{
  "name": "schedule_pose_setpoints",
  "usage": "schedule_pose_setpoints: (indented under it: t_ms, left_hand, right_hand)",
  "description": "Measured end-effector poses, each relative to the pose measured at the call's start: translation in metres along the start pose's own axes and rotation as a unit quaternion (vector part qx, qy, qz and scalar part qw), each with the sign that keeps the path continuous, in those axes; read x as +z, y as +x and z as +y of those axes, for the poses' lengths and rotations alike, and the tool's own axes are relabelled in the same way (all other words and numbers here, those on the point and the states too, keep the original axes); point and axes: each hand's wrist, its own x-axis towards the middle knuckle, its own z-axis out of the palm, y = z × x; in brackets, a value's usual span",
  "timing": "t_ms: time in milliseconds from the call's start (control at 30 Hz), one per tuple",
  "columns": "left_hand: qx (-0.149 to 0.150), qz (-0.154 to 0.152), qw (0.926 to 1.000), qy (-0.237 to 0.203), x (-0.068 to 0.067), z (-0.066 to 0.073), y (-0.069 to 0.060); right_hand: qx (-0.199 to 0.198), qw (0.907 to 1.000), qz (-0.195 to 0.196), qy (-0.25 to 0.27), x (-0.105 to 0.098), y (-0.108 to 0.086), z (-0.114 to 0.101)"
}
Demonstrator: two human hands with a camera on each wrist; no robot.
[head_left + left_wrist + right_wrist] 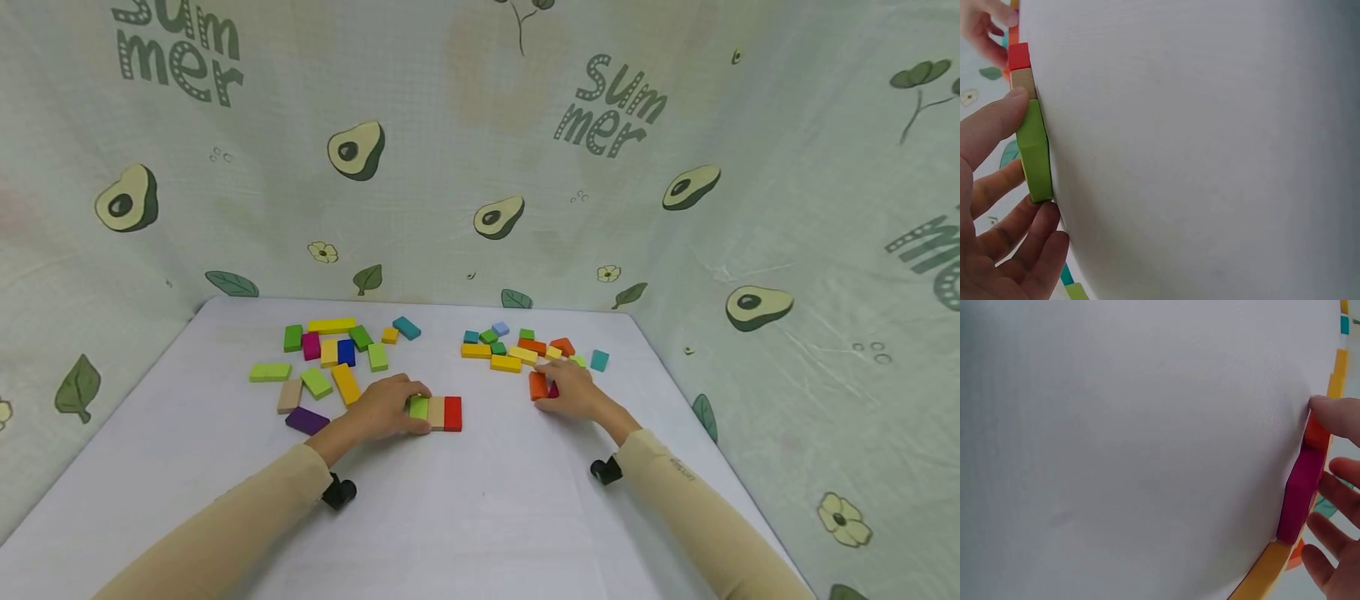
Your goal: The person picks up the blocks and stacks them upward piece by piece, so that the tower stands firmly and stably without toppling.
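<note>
In the head view, a light green block (418,408), a beige block (437,414) and a red block (453,414) lie side by side, touching, on the white table. My left hand (384,407) pinches the green one, thumb on its near side and fingers behind. Farther right, my right hand (573,392) grips an orange block (537,386) between thumb and forefinger, with the block low at the tabletop. A magenta block (1300,494) sits right beside it, partly under that hand; the right wrist view shows a yellow block (1263,572) close by.
Several loose blocks, among them a purple block (307,421) and a long yellow block (332,326), are spread at the left. Another group, with a yellow block (506,364) and a teal block (599,360), lies at the back right. A patterned cloth (427,192) hangs behind the table.
</note>
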Motion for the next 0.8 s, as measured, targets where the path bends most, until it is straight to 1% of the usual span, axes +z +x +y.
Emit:
schedule_pose_setpoints:
  t_ms: [133,233,400,467,633,800]
  left_hand:
    - [-0.001,0.001,1.0000,0.002,0.000,0.001,-0.001]
    - [0.000,0.001,1.0000,-0.002,-0.001,0.001,-0.001]
    - [0.002,0.002,1.0000,-0.002,-0.001,0.002,-0.001]
    - [-0.001,0.002,1.0000,-0.002,-0.002,0.002,-0.001]
    - [-0.004,0.000,1.0000,-0.006,-0.002,0.002,-0.001]
    - [-0.001,0.000,1.0000,-0.007,-0.001,0.001,-0.001]
  right_hand:
    - [-0.006,0.9999,0.007,-0.011,0.002,0.000,0.000]
    - [-0.019,0.9996,0.019,-0.012,0.003,-0.003,-0.004]
    - [-0.062,0.9975,0.035,0.003,0.003,-0.006,-0.018]
    - [-0.068,0.9970,0.028,0.023,0.004,-0.007,-0.026]
    - [-0.060,0.9949,-0.003,0.081,0.013,-0.009,-0.051]
    - [-0.071,0.9922,-0.016,0.101,0.022,-0.008,-0.070]
